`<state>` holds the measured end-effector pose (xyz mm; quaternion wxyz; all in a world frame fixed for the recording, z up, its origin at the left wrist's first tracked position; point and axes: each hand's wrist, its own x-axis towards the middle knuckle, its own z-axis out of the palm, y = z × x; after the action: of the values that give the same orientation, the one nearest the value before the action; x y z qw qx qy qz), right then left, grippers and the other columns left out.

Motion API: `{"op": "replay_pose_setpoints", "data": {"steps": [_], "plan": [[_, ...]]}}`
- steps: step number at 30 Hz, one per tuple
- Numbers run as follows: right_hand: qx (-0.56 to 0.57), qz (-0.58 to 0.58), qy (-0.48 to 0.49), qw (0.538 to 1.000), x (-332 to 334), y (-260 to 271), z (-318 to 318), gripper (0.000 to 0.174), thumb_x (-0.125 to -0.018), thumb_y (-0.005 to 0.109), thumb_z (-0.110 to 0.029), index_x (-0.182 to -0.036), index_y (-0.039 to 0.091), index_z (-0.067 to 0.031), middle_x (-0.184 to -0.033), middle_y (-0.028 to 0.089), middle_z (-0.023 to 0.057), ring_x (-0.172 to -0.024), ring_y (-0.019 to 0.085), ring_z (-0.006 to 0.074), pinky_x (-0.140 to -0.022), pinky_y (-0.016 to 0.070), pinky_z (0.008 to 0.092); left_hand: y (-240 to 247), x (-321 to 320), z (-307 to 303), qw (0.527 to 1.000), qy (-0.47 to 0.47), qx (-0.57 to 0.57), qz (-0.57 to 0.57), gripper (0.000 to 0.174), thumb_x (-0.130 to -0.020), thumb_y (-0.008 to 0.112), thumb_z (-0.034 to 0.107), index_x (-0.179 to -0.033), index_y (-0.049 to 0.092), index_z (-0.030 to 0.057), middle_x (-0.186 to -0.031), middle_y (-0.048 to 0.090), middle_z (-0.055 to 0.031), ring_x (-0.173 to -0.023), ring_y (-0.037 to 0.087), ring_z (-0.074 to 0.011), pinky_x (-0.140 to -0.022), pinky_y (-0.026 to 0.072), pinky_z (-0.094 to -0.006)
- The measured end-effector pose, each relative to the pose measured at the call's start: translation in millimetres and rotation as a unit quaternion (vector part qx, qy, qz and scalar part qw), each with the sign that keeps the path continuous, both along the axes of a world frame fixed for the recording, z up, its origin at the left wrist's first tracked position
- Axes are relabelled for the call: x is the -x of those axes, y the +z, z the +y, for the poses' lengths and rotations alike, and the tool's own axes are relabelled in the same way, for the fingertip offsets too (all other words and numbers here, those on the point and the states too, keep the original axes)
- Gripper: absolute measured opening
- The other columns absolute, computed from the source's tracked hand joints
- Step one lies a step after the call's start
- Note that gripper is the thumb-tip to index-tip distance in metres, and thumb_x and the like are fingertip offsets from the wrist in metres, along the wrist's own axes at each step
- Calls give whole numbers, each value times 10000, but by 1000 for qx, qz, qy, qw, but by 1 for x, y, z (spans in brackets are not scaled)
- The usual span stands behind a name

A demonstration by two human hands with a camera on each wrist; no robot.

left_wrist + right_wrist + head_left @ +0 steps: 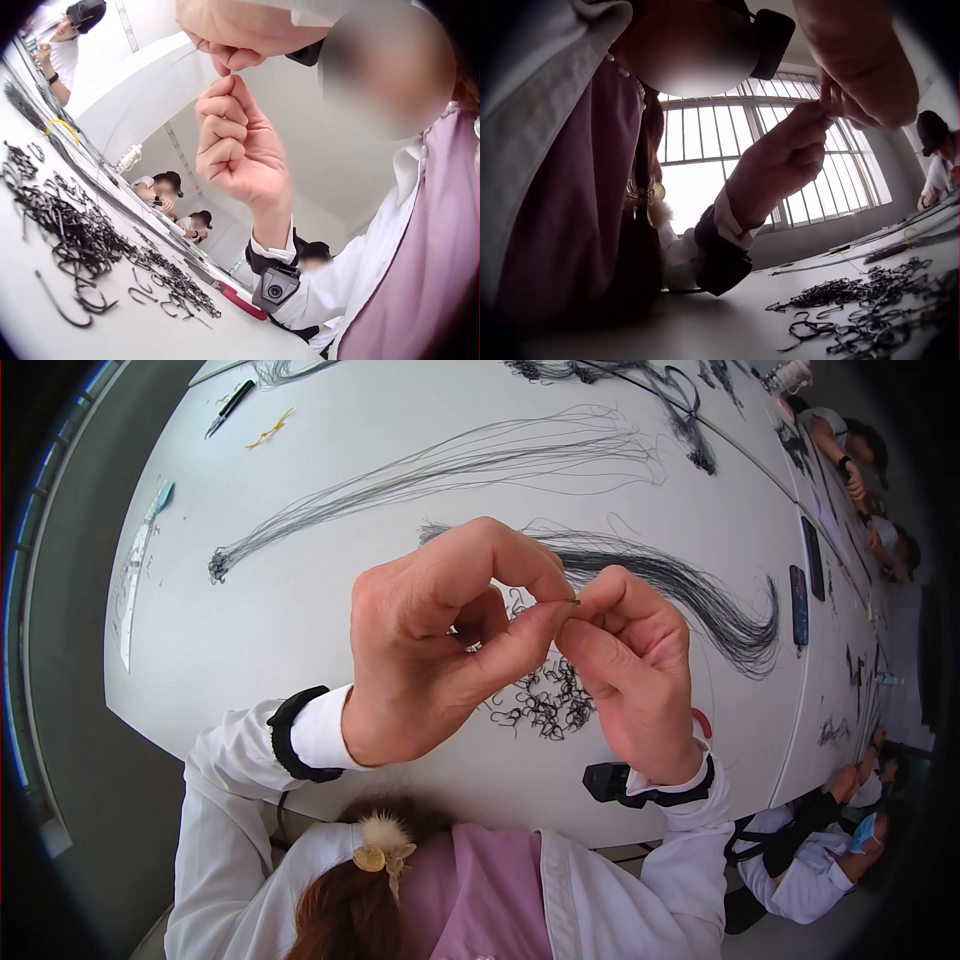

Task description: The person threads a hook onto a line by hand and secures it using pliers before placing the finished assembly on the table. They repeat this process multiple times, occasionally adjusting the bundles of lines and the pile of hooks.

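Note:
Both hands are raised over the table and meet fingertip to fingertip. My left hand (pixel 440 645) pinches a small thin dark piece (pixel 576 601) between thumb and index finger. From the other side, the thumb and index finger of my right hand (pixel 640 670) pinch at the same spot. Most of the piece is hidden by the fingertips, so I cannot tell its kind. Below the hands lies a loose pile of black fish hooks (pixel 545 705), also spread wide in the left wrist view. Behind them a thick bundle of dark lines (pixel 690 585) curves to the right.
A thinner bundle of lines (pixel 400 470) lies farther back. At the left are a ruler (pixel 132 590), a black-handled tool (pixel 232 405) and a yellow strip (pixel 270 430). A red-handled tool (pixel 244 301) lies beside the hooks. Phones (pixel 798 605) and other people are at the right.

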<state>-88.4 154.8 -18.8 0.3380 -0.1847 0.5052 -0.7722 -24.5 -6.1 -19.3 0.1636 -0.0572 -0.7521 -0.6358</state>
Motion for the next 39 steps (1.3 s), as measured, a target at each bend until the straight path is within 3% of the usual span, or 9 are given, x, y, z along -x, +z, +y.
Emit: {"op": "replay_pose_setpoints", "data": {"steps": [6,9,11,15,19,24,31,34,39], "plan": [[-1,-49,-8,999,0,0,-1,25,-834,609,-2,-846,590,9,-723,611,8,-648,507,0,-571,376,138,-3,3,-1,999,-5,13,43,52,-813,590,-53,-851,563,-30,-846,609,-108,-613,512,-57,-485,402,-169],[-48,93,-52,993,-7,-1,1,20,-807,630,21,-806,611,13,-677,611,11,-583,503,3,-501,367,145,-1,4,-2,993,22,90,67,83,-774,614,-75,-836,584,-29,-807,620,-104,-600,535,-71,-477,410,-174],[-128,329,-122,927,-12,4,-1,36,-776,652,45,-786,629,19,-632,600,11,-517,486,4,-432,351,162,0,6,-3,977,39,162,134,118,-722,641,-95,-809,598,-29,-772,624,-105,-601,566,-91,-481,427,-183],[-192,543,-180,797,-17,6,-2,117,-693,693,76,-771,641,7,-567,543,50,-429,468,68,-379,353,203,1,4,-2,969,55,178,160,150,-683,650,-116,-793,602,-28,-755,623,-105,-590,579,-107,-485,440,-194],[-194,651,-185,710,-14,5,2,161,-674,699,106,-791,632,19,-581,570,42,-405,403,54,-351,286,207,2,4,-3,962,58,197,180,167,-669,658,-120,-797,605,-27,-761,625,-108,-596,587,-113,-488,447,-198],[-189,824,-225,485,-11,2,7,255,-616,655,34,-867,674,-3,-589,435,-6,-430,342,69,-338,268,193,1,3,-2,950,63,221,210,171,-673,673,-101,-812,608,-26,-768,626,-111,-609,602,-134,-497,463,-208],[-262,816,-182,482,-15,23,13,331,-579,718,118,-885,666,4,-597,527,9,-425,408,103,-345,310,225,3,-1,-1,950,36,263,164,142,-696,681,-59,-807,605,-15,-765,624,-111,-630,629,-181,-522,495,-244],[-220,808,-225,498,-4,14,12,290,-582,650,2,-870,680,-8,-593,430,-1,-452,352,84,-349,256,189,1,0,0,956,20,245,159,131,-702,678,-56,-799,603,-10,-748,623,-102,-622,629,-179,-518,490,-244],[-192,676,-224,675,-2,18,9,263,-606,723,34,-861,671,-4,-574,472,18,-431,407,92,-351,288,206,3,1,0,965,7,214,150,121,-706,679,-54,-786,603,-5,-719,620,-92,-615,625,-168,-511,476,-234]]}}
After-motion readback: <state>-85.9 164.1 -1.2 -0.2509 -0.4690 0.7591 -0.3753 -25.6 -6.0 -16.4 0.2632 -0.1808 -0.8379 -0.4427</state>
